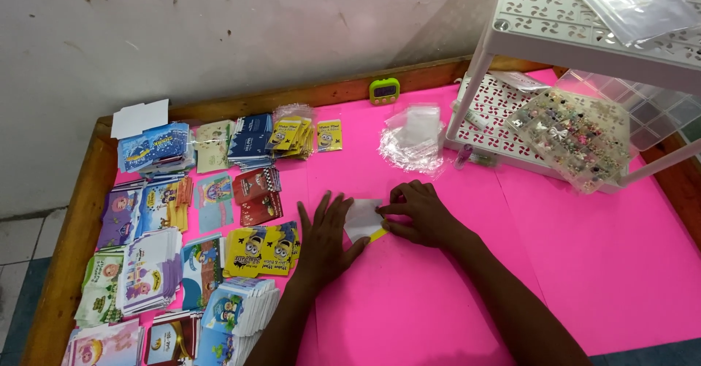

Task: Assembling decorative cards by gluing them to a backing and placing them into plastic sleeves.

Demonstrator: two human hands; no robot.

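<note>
On the pink table (599, 278), near its middle, both hands press a small white packet (363, 220) with a yellow edge. Left hand (323, 240) lies flat, fingers spread, open beside the packet's left side. Right hand (420, 214) pinches its right edge with curled fingers. Card stacks (252, 249) lie left, clear bags (413, 141) far.

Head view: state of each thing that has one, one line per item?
Left hand: flat, fingers spread, pressing the small white packet.
Right hand: fingers curled, pinching the packet's edge.
Small white packet: flat on the pink sheet, yellow strip at its lower edge.
Clear bags: loose, crumpled pile.
Bead box: lid shut, tilted against the white rack.
Card stacks: piled in rows, some bundled.
Green timer: lying face up, display unreadable.
</note>
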